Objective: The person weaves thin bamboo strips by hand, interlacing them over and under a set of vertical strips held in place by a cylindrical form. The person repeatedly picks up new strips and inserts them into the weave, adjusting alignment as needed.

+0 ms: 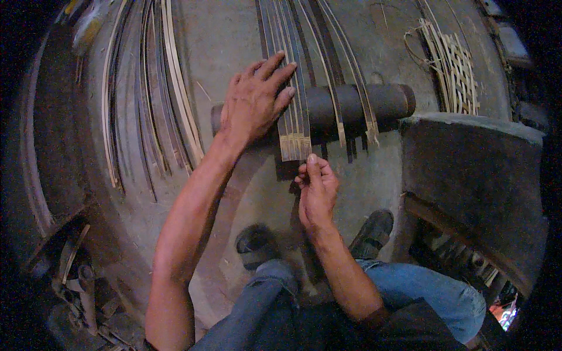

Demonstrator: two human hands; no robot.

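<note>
A bundle of long, narrow split strips (295, 147), probably bamboo, runs toward me side by side across a dark cylinder (377, 104). Pale bands cross the strips near their near ends. My left hand (253, 102) lies over the strips where they cross the cylinder, fingers stretched out and slightly spread. Below it, my right hand (319, 190) pinches the right corner of the bundle's near end between thumb and fingers. Its other fingers are curled in. Further strips (339, 126) rest over the cylinder just right of the bundle.
More long strips (172, 76) lie on the grey floor at left. A woven strip piece (456, 76) stands at the far right, beyond a dark block-like surface (468, 158). My shoes (374, 231) are on the floor below the cylinder. Dark clutter (82, 292) fills the lower left.
</note>
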